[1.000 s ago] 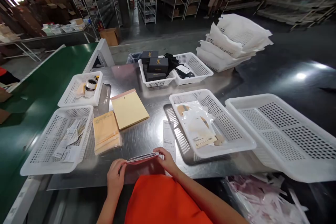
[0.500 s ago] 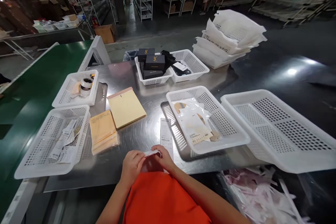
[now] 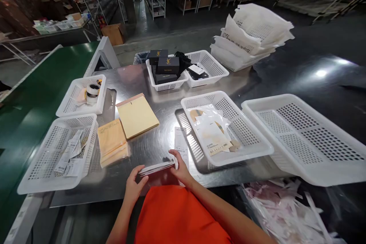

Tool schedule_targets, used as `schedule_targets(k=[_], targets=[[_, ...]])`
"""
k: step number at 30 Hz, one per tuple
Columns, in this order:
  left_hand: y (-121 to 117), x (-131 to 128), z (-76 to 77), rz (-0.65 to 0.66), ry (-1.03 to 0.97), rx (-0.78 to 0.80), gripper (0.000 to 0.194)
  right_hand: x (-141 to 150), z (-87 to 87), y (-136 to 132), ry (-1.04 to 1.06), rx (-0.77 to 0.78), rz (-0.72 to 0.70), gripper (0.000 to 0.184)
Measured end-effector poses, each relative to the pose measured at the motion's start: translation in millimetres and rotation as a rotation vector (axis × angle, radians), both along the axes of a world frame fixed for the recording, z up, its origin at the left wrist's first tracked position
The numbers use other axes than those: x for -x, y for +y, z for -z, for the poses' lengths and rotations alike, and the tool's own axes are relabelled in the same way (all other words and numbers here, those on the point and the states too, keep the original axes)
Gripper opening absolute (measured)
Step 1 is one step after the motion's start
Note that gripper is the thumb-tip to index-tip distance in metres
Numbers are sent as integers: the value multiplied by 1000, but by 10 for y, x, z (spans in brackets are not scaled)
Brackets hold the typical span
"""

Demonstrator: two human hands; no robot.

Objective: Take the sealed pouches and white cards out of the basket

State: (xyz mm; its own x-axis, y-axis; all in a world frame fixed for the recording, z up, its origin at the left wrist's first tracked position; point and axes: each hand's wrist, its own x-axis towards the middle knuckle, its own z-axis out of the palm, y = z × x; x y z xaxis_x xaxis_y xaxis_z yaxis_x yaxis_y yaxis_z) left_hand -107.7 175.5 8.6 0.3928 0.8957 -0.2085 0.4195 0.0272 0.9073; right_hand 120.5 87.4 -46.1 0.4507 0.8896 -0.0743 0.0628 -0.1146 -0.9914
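A thin stack of flat white packets stands on edge close to the orange-red shirt front; what the packets are, I cannot make out. My left hand grips its left end between thumb and fingers. At the right end, my right hand holds it, index finger stretched along the corner. A printed paper slip lies flat on the metal table just beyond the right hand. Left of it are a pad of pale yellow envelopes and a bundle of orange-yellow padded envelopes.
On the right are a white basket with flat packets and another white basket. Baskets of slips and tape rolls stand left, beside a green conveyor. Black boxes fill a rear basket. Stacked lined baskets stand behind.
My hands have spread apart, the left moving left and down. The stack's white edge now shows much wider between them, where it was mostly covered before.
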Motion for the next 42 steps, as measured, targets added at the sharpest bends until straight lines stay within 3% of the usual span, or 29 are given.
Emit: schedule_targets(k=[3,5,8,12,20,27,33,38,42], targets=[[-75,-128,57,-38,-180,179,60,9,-91,1,96,-52,-37,63],[-120,-210,84,-78,-236,213,64,23,-145,0,171,-62,-74,62],[-149,-277,135,-174,-240,187,62,49,-218,21,232,-22,-102,55],[-130,-297,212,-279,-258,103,61,83,-305,99,230,39,8,43],[-148,-310,217,-319,-335,187,59,79,-402,123,252,-13,36,39],[-163,-276,234,-313,-325,186,48,-50,-350,75,297,-7,143,40],[-159,-280,212,-275,-320,175,46,-236,-153,28,420,7,344,43],[-150,-270,252,-246,-336,186,44,-193,1,42,395,28,394,45],[-151,-284,233,-274,-372,191,41,-151,-134,74,248,26,423,41]])
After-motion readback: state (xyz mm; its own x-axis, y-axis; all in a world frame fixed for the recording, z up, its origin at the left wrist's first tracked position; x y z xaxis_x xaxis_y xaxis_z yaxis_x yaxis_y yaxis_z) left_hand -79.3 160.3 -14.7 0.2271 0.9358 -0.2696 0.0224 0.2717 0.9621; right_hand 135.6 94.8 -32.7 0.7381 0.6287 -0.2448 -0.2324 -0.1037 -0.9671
